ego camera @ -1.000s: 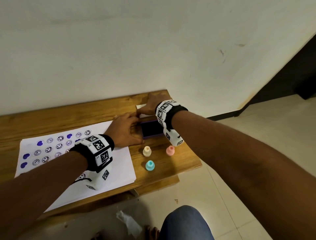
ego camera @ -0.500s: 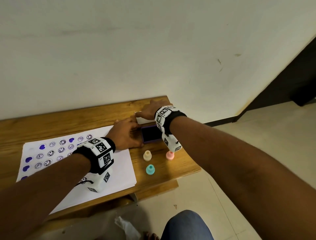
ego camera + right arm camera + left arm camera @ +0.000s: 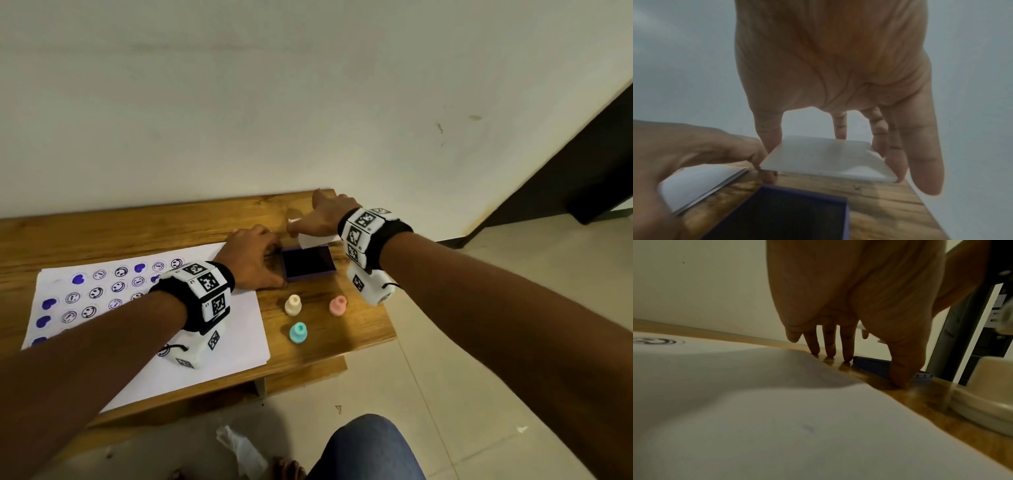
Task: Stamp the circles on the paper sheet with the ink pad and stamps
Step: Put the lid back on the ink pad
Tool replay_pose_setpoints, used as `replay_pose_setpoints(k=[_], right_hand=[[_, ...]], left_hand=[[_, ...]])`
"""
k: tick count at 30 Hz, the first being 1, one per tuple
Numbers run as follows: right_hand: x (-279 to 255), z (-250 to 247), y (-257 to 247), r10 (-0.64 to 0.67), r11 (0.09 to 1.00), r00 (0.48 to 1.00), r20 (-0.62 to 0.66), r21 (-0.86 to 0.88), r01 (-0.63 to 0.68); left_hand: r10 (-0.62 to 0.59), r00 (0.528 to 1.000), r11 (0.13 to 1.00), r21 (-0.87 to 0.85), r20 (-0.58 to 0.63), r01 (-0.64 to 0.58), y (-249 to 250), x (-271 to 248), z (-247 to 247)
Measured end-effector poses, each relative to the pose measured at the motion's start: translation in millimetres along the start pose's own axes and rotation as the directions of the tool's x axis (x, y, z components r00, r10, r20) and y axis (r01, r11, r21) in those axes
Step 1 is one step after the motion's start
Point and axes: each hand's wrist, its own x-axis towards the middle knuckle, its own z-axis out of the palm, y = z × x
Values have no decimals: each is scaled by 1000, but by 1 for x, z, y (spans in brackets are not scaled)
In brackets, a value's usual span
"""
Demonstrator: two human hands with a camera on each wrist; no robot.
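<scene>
Fingers of my right hand (image 3: 322,216) hold the clear lid (image 3: 828,160) by its edges, lifted just behind the open ink pad (image 3: 308,263) near the table's (image 3: 102,233) far right corner. My left hand (image 3: 251,258) braces the pad's left side, fingertips (image 3: 830,352) on the wood. Sheet (image 3: 236,329) lies left of it; cream stamp (image 3: 293,305), pink stamp (image 3: 338,305) and teal stamp (image 3: 298,332) stand near the front right edge.

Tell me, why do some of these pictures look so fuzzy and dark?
Head view: sharp and bright, edges bent by the wide lens. Left wrist view: dim, the left hand shadows the paper sheet, cream stamp blurred. Right wrist view: hazy, the lid soft.
</scene>
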Motion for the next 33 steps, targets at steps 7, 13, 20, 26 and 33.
replay_pose_setpoints(k=[7, 13, 20, 26, 33], right_hand=[[-28, 17, 1, -48, 997, 997, 65, -64, 52], [-31, 34, -7, -50, 992, 996, 71, -109, 58], [-29, 45, -5, -43, 995, 998, 35, -94, 46], [-30, 45, -4, -45, 996, 999, 17, -80, 46], [-30, 22, 20, 41, 998, 997, 63, 45, -44]], left_hand=[[-2, 1000, 999, 39, 0, 2, 2, -2, 0], [-3, 1000, 1000, 17, 2, 3, -1, -3, 1], [-16, 1000, 1000, 26, 10, 15, 1, -2, 1], [-46, 998, 999, 8, 48, 46, 5, -1, -2], [-156, 988, 973, -171, -4, 153, -4, 1, -20]])
